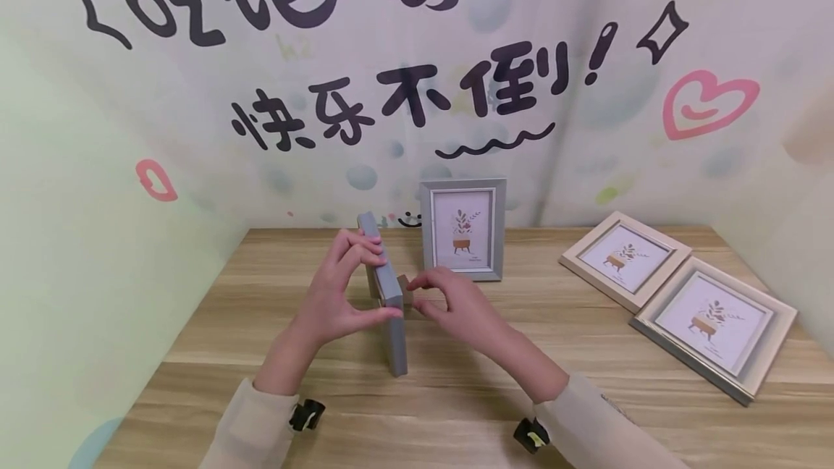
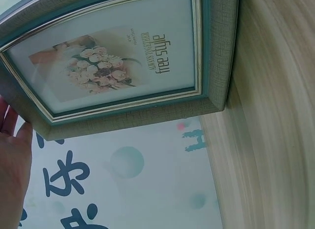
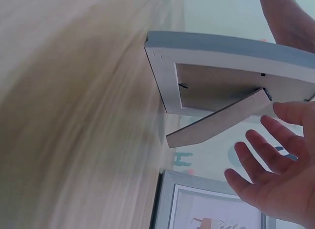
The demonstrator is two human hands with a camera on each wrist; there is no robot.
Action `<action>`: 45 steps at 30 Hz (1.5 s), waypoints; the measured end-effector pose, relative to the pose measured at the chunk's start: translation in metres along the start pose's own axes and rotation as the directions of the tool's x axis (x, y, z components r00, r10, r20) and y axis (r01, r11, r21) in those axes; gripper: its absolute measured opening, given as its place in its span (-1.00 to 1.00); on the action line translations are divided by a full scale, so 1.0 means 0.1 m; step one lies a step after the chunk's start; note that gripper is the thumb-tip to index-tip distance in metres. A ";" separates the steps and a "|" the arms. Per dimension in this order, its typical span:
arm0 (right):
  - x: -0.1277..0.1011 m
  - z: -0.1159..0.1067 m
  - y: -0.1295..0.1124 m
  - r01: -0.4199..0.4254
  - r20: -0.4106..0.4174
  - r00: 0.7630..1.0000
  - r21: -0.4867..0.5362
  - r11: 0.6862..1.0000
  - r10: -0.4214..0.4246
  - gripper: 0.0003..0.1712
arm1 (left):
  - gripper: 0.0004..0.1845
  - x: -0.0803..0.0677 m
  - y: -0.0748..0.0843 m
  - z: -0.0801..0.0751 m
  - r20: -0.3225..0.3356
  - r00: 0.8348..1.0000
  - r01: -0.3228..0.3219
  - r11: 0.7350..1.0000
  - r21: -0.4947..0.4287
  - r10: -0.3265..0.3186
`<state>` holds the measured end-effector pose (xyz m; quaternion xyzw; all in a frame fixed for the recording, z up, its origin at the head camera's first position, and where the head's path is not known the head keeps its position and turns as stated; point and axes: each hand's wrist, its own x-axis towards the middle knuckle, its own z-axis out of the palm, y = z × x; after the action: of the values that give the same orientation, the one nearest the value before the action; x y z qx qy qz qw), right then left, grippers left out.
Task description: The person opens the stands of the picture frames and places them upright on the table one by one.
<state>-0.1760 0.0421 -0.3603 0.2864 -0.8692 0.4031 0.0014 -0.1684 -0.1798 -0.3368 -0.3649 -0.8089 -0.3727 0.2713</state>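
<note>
My left hand [image 1: 332,299] holds a grey picture frame [image 1: 389,273] on edge, fingers over its upper side and thumb at the near side. In the left wrist view its front shows a flower-bouquet print [image 2: 98,69] inside a silver inner border. On the back, in the right wrist view, a flat support leg [image 3: 216,119] stands swung out from the backing board. My right hand [image 1: 465,313] is beside that leg, its fingers [image 3: 263,155] spread and loosely bent, one fingertip close to the leg's hinged end.
Another grey frame [image 1: 500,230] with a potted-plant print stands upright behind my hands. Two beige frames [image 1: 576,259] [image 1: 717,382] lie face up on the right, touching at a corner. A printed cloth backdrop [image 1: 391,158] rises behind the wooden table [image 1: 260,259].
</note>
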 end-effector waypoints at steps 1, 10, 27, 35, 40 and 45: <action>-0.02 0.00 0.00 -0.005 0.015 1.000 -0.002 1.000 0.005 -0.73 | -0.31 0.00 0.00 0.00 0.000 1.000 -0.001 1.000 -0.002 0.001; -0.16 0.05 0.02 -0.008 0.167 0.986 0.035 0.999 0.002 -0.68 | -0.30 0.02 0.00 -0.01 -0.001 1.000 -0.004 1.000 0.000 0.004; -0.23 0.24 0.07 -0.040 0.266 0.963 0.025 0.999 0.032 -0.70 | -0.30 0.03 0.00 -0.02 -0.013 1.000 -0.005 1.000 -0.021 0.005; -0.20 0.31 0.05 -0.073 0.269 0.961 0.002 0.997 0.069 -0.71 | -0.28 0.04 0.02 -0.03 -0.015 1.000 -0.006 1.000 -0.002 0.006; -0.18 0.37 0.05 -0.072 0.260 0.962 -0.053 0.996 0.084 -0.72 | -0.23 0.02 0.05 -0.05 0.014 1.000 0.026 1.000 0.014 -0.026; -0.21 0.41 0.02 -0.006 0.244 0.969 -0.155 0.988 0.044 -0.74 | -0.23 -0.03 0.06 -0.06 0.027 0.999 0.040 0.999 -0.004 -0.040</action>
<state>-0.1506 0.0246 -0.3947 0.3224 -0.8945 0.2965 -0.0897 -0.1611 -0.1831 -0.3326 -0.3542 -0.8190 -0.3747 0.2519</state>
